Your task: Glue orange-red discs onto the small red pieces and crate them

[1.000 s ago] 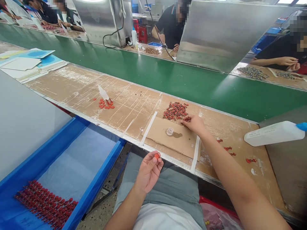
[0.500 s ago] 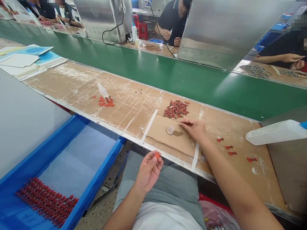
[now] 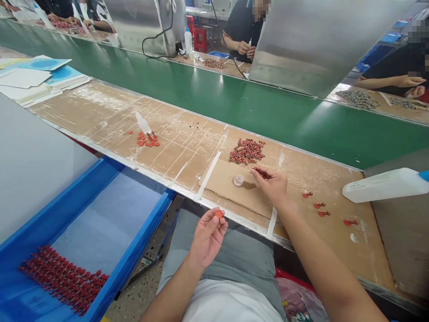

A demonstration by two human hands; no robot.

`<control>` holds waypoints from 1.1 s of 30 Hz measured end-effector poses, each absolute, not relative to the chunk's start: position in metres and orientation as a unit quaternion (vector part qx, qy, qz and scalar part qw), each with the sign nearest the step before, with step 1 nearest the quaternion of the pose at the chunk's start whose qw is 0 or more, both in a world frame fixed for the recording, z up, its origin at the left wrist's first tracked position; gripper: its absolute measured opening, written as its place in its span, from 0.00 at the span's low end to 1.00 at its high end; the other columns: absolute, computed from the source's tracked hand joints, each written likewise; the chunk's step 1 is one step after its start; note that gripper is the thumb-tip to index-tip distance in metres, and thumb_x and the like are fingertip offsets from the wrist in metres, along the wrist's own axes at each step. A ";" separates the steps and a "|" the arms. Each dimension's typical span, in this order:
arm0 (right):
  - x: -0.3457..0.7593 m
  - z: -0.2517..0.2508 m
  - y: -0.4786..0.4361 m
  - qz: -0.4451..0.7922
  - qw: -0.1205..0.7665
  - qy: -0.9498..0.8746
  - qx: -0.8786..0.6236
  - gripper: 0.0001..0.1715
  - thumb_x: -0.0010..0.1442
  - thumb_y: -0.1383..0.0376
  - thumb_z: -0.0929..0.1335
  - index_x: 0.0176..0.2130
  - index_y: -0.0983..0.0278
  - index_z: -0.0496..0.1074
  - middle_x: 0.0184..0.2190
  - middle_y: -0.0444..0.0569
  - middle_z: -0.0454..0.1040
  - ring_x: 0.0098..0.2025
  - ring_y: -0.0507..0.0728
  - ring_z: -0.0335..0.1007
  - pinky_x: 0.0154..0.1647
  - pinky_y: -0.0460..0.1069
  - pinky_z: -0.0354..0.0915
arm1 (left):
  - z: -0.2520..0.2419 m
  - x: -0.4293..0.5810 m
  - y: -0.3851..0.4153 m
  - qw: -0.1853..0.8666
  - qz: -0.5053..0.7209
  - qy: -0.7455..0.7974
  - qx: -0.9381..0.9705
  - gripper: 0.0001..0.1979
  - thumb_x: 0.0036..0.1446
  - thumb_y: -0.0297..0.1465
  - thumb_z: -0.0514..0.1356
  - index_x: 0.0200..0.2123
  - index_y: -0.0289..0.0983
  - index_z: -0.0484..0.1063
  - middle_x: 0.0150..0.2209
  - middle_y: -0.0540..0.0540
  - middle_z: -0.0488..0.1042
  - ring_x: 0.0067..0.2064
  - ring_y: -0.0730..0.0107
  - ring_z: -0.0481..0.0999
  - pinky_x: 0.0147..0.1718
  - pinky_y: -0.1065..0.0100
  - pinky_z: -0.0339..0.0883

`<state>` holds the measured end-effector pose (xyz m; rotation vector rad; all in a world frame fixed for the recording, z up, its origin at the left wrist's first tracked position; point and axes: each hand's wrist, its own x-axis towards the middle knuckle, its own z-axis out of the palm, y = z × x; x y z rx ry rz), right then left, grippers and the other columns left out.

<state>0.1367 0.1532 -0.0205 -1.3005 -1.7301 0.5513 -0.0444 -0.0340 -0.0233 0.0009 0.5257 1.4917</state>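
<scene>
Orange disc (image 3: 218,214) pinched in left hand (image 3: 206,237).

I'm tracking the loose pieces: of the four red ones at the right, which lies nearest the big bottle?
The rightmost piece, set apart below the bottle; the other three lie closer together, nearer the right hand.

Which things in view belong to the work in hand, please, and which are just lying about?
Apparently in use: orange disc (left hand), small part (right hand), parts pile, loose orange discs, clear cup, blue tray.

Apparently just around: stacked sheets, red stool.
</scene>
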 end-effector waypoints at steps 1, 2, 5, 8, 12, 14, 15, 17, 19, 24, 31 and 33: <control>0.131 -0.019 0.147 0.235 0.467 -0.678 -0.516 0.16 0.56 0.57 0.70 0.43 0.61 0.78 0.37 0.49 0.81 0.30 0.55 0.75 0.33 0.50 0.71 | -0.023 -0.044 -0.034 0.698 0.676 0.237 -0.002 0.09 0.55 0.25 0.64 0.41 0.36 0.76 0.39 0.48 0.78 0.36 0.81 0.76 0.43 0.75 0.72; 0.126 -0.018 0.141 0.241 0.486 -0.669 -0.508 0.16 0.56 0.57 0.71 0.43 0.62 0.78 0.37 0.49 0.81 0.30 0.54 0.75 0.32 0.49 0.70 | -0.024 -0.044 -0.034 0.693 0.680 0.239 -0.005 0.09 0.55 0.25 0.64 0.41 0.36 0.76 0.39 0.48 0.78 0.36 0.81 0.76 0.42 0.75 0.72; 0.113 -0.018 0.129 0.218 0.506 -0.678 -0.487 0.14 0.55 0.58 0.71 0.41 0.62 0.78 0.33 0.48 0.80 0.28 0.53 0.72 0.30 0.49 0.69 | -0.023 -0.043 -0.034 0.688 0.684 0.241 -0.013 0.10 0.54 0.26 0.65 0.41 0.37 0.76 0.39 0.48 0.77 0.35 0.82 0.76 0.41 0.76 0.72; 0.108 -0.023 0.129 0.165 0.493 -0.718 -0.462 0.11 0.56 0.59 0.71 0.39 0.60 0.79 0.30 0.47 0.80 0.26 0.52 0.71 0.30 0.49 0.69 | -0.020 -0.044 -0.036 0.688 0.683 0.245 -0.017 0.10 0.53 0.26 0.66 0.40 0.37 0.76 0.38 0.48 0.78 0.35 0.81 0.76 0.41 0.76 0.72; 0.111 -0.030 0.134 0.129 0.452 -0.760 -0.449 0.10 0.57 0.60 0.69 0.39 0.58 0.78 0.34 0.48 0.80 0.31 0.55 0.74 0.36 0.51 0.71 | -0.017 -0.046 -0.037 0.688 0.678 0.257 -0.014 0.11 0.51 0.27 0.67 0.40 0.37 0.77 0.38 0.48 0.78 0.35 0.80 0.76 0.42 0.76 0.72; 0.112 -0.031 0.135 0.121 0.434 -0.766 -0.458 0.10 0.58 0.60 0.69 0.40 0.57 0.78 0.35 0.48 0.80 0.33 0.56 0.74 0.38 0.52 0.71 | -0.017 -0.047 -0.037 0.688 0.676 0.264 -0.016 0.11 0.50 0.27 0.68 0.40 0.37 0.77 0.39 0.48 0.78 0.35 0.80 0.76 0.43 0.75 0.71; 0.113 -0.031 0.135 0.118 0.430 -0.768 -0.460 0.10 0.58 0.60 0.68 0.40 0.57 0.78 0.36 0.48 0.80 0.33 0.56 0.74 0.39 0.53 0.71 | -0.017 -0.047 -0.037 0.687 0.675 0.267 -0.017 0.12 0.50 0.27 0.68 0.39 0.37 0.77 0.38 0.48 0.78 0.35 0.80 0.76 0.43 0.75 0.71; 0.112 -0.031 0.135 0.116 0.426 -0.771 -0.458 0.10 0.58 0.60 0.68 0.40 0.57 0.77 0.36 0.48 0.80 0.33 0.57 0.74 0.40 0.54 0.72 | -0.018 -0.047 -0.037 0.687 0.673 0.272 -0.020 0.12 0.49 0.27 0.69 0.39 0.37 0.77 0.38 0.48 0.78 0.36 0.80 0.76 0.43 0.75 0.71; 0.112 -0.030 0.134 0.115 0.424 -0.775 -0.454 0.10 0.58 0.60 0.68 0.40 0.57 0.77 0.37 0.48 0.80 0.33 0.57 0.74 0.40 0.54 0.71 | -0.018 -0.047 -0.036 0.688 0.673 0.272 -0.020 0.12 0.49 0.27 0.69 0.39 0.37 0.77 0.38 0.48 0.78 0.36 0.80 0.76 0.44 0.75 0.71; 0.111 -0.028 0.134 0.120 0.432 -0.785 -0.429 0.09 0.59 0.62 0.68 0.40 0.57 0.77 0.36 0.48 0.80 0.34 0.56 0.74 0.41 0.53 0.71 | -0.018 -0.048 -0.036 0.693 0.671 0.261 -0.015 0.10 0.51 0.27 0.67 0.39 0.37 0.77 0.38 0.49 0.78 0.36 0.81 0.76 0.43 0.76 0.71; 0.111 -0.029 0.134 0.119 0.432 -0.791 -0.417 0.09 0.58 0.62 0.69 0.39 0.58 0.77 0.35 0.47 0.80 0.32 0.55 0.74 0.40 0.53 0.70 | -0.017 -0.049 -0.037 0.697 0.669 0.259 -0.004 0.11 0.51 0.26 0.67 0.40 0.37 0.77 0.39 0.48 0.78 0.36 0.80 0.77 0.44 0.75 0.71; 0.111 -0.028 0.133 0.124 0.440 -0.779 -0.428 0.08 0.58 0.61 0.69 0.39 0.58 0.78 0.34 0.47 0.80 0.31 0.55 0.74 0.39 0.52 0.71 | -0.016 -0.050 -0.037 0.694 0.669 0.268 -0.002 0.11 0.51 0.26 0.67 0.40 0.37 0.77 0.39 0.48 0.78 0.36 0.80 0.77 0.43 0.75 0.71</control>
